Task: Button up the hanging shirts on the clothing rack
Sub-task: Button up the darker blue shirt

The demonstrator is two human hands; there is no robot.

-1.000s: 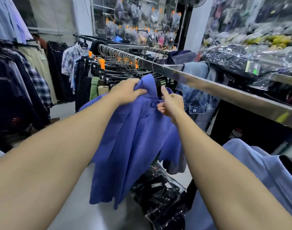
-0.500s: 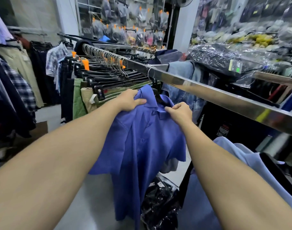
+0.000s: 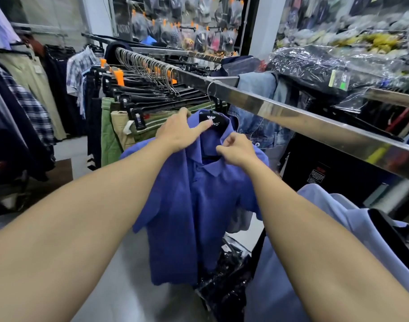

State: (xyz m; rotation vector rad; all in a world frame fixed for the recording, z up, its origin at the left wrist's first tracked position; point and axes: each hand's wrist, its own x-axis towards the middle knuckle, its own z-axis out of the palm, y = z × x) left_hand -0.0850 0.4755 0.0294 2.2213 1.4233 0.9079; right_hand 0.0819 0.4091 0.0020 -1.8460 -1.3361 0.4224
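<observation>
A blue shirt (image 3: 194, 205) hangs from a black hanger (image 3: 214, 120) whose wire hook loops over the steel rail (image 3: 291, 117) of the rack, about midway along the rail's visible length. The left hand (image 3: 180, 131) rests on the shirt's left shoulder just below the hanger; its fingers (image 3: 204, 127) are nearly straight and spread, the thumb reaching onto the hanger's printed centre, with nothing enclosed in them. The right hand (image 3: 237, 151) is at the collar (image 3: 212, 169) on the other side, its fingers curled and pinching the collar fabric beside the neck opening. The placket below the collar lies closed as far as it shows; individual buttons cannot be made out.

Toward the far end of the rail, a row of clip hangers (image 3: 152, 89) with orange tabs carries green and tan trousers (image 3: 115, 131). Behind the shirt, a denim jacket (image 3: 261, 129) hangs just beyond the rail. At the near right, a pale blue shirt (image 3: 338, 214) hangs on another black hanger. Plastic-wrapped dark garments (image 3: 224, 284) lie on the floor (image 3: 129, 287) beneath the blue shirt's hem.
</observation>
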